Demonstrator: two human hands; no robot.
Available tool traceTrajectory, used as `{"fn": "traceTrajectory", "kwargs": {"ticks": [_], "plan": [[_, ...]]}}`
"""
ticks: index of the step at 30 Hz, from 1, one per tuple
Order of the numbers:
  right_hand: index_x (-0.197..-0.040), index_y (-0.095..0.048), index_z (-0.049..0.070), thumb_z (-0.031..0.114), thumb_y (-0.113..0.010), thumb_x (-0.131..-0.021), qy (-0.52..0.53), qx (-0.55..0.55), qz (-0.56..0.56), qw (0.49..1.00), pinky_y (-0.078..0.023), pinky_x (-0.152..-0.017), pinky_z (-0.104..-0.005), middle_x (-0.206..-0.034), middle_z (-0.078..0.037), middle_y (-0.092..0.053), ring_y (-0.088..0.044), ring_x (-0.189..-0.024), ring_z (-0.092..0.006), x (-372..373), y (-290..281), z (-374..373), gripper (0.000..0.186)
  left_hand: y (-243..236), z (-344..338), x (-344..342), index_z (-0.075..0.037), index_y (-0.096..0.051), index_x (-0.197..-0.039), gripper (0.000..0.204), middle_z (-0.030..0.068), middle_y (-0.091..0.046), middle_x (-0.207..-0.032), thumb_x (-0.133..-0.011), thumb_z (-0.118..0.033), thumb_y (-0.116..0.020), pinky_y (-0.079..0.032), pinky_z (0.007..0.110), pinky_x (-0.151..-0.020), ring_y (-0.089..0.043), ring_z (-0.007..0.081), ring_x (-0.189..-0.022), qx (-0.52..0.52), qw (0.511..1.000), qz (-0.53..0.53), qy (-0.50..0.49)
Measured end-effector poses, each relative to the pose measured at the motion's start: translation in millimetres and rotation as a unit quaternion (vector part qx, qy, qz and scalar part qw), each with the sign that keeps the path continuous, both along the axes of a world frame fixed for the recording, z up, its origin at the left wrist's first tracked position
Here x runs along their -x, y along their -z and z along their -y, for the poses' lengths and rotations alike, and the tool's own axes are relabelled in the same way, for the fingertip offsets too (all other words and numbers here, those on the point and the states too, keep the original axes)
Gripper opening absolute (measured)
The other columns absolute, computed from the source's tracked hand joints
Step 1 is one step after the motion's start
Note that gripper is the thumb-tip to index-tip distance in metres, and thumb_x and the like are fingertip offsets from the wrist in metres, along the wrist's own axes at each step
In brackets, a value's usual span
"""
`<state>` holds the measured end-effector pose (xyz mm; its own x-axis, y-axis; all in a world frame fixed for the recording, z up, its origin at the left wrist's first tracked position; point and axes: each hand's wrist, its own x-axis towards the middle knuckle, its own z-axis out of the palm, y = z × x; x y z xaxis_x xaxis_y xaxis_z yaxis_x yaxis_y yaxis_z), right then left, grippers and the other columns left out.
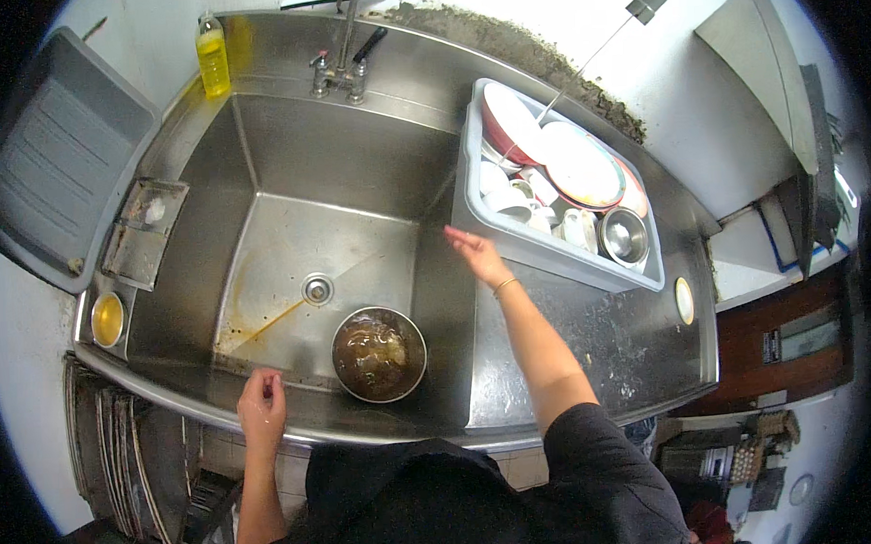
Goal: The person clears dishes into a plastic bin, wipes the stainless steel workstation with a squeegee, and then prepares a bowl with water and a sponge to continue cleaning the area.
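Dish tub (550, 255) just beside R hand (480, 256), rt side (contact unclear)

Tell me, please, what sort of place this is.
Probably a commercial kitchen's washing-up area, judging by the large steel sink, the grey tub of dishes and the bottle of yellow liquid.

Round pan (382, 399) (brown liquid (369, 346) inside) sits in the sink (290, 234); grey tub (550, 258) holds dishes (576, 162).
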<state>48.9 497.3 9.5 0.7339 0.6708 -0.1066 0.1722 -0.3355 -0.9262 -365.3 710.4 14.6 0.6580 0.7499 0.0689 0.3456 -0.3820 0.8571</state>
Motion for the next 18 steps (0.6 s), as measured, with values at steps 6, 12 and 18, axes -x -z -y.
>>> {"fn": "traceTrajectory", "kwargs": {"ticks": [6, 12, 18], "plan": [[-0.132, -0.044, 0.003, 0.009, -0.049, -0.088, 0.063, -0.154, 0.041, 0.985, -0.03, -0.104, -0.0297, -0.132, -0.013, -0.048, -0.044, -0.123, -0.0174, 26, -28, -34, 0.044, -7, 1, 0, 0.0, -0.058, -0.083, 0.007, 0.008, -0.056, -0.068, -0.084, -0.007, -0.056, -0.044, 0.027, -0.059, -0.053, 0.0149, -0.06, 0.016, 1.0, 0.002, -0.006], [-0.138, -0.025, -0.005, 0.024, -0.062, -0.075, 0.133, 0.199, 0.063, 0.969, -0.032, -0.104, -0.0364, -0.137, -0.029, -0.033, -0.038, -0.126, -0.0352, 21, 4, -68, 0.078, -7, -7, -25, 0.001, -0.057, -0.085, 0.009, 0.0047, -0.058, -0.071, -0.087, -0.007, -0.054, -0.044, 0.024, -0.055, -0.055, 0.0109, -0.063, 0.113, 0.992, 0.041, 0.038], [-0.094, -0.065, 0.007, 0.029, -0.056, -0.085, -0.044, -0.104, 0.047, 0.992, -0.05, -0.057, -0.0284, -0.08, -0.008, -0.066, -0.062, -0.059, -0.0141, 12, -162, -101, 0.026, -74, -4, -106, -0.001, -0.057, -0.09, 0.008, 0.0051, -0.052, -0.08, -0.083, 0.0, -0.055, -0.045, 0.024, -0.064, -0.051, 0.0102, -0.067, -0.026, 0.987, 0.121, 0.107]]}}
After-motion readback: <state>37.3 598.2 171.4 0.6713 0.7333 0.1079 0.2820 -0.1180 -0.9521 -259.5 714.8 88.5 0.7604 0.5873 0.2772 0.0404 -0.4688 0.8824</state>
